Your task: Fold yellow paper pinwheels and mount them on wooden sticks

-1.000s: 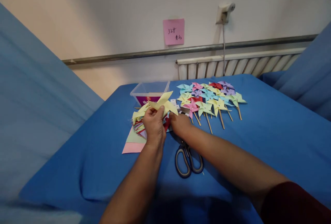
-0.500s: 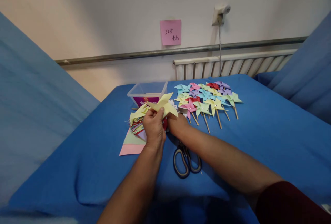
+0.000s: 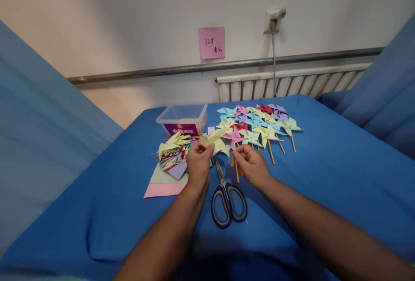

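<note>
My left hand pinches a pale yellow paper pinwheel between thumb and fingers. To its right, my right hand is closed around a thin wooden stick, which stands nearly upright and apart from the pinwheel's middle. Between my forearms lies a pair of scissors with dark handles, blades pointing away from me. Left of my left hand sits a pile of colourful paper pieces, partly on green and pink sheets.
Several finished pinwheels on sticks lie in rows at the back right. A clear plastic box with a purple label stands at the back left. Everything rests on a blue cloth; a wall with a rail is behind.
My right hand has come back from under the pinwheel to the right and now has a stick in it. My left hand has shifted slightly right with the pinwheel, and the scissors are uncovered.
</note>
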A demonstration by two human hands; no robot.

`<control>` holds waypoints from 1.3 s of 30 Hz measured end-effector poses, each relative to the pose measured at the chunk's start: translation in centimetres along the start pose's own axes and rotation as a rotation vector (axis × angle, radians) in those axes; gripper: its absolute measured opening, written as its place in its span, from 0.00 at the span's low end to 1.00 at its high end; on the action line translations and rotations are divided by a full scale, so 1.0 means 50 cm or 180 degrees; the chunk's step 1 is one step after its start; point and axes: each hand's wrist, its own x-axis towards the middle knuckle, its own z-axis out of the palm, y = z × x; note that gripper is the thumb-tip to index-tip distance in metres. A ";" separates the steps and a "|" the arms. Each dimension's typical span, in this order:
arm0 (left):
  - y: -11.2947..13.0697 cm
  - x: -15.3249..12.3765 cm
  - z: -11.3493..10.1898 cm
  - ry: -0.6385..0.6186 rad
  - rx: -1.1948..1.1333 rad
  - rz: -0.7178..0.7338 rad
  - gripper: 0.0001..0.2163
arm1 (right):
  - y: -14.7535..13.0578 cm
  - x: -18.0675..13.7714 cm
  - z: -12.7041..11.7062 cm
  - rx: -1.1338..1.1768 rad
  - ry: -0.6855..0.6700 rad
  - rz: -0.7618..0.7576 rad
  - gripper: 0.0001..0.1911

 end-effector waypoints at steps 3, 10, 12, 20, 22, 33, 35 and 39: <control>-0.012 -0.011 0.002 -0.0196 0.0272 0.0044 0.10 | -0.003 -0.005 0.020 0.0315 -0.0176 0.0051 0.16; -0.019 -0.028 0.003 -0.0443 0.0615 0.0110 0.10 | 0.013 0.007 0.030 0.0477 -0.0170 0.0315 0.18; -0.014 -0.034 0.005 -0.0467 0.0609 0.0102 0.10 | 0.014 0.010 0.029 0.0462 -0.0138 0.0351 0.19; -0.003 -0.046 0.012 -0.0553 0.0399 -0.0097 0.11 | 0.013 0.011 0.023 0.0485 -0.0172 0.0372 0.21; -0.003 -0.047 0.013 -0.0570 0.0376 -0.0117 0.11 | 0.013 0.010 0.022 0.0511 -0.0170 0.0375 0.21; 0.002 -0.051 0.015 -0.0608 0.0440 -0.0077 0.09 | 0.001 0.003 0.021 0.0479 -0.0239 0.0448 0.19; 0.002 -0.051 0.015 -0.0623 0.0431 -0.0109 0.09 | 0.001 0.002 0.020 0.0499 -0.0268 0.0477 0.17; 0.002 -0.052 0.015 -0.0622 0.0431 -0.0123 0.09 | -0.001 0.001 0.021 0.0552 -0.0298 0.0545 0.17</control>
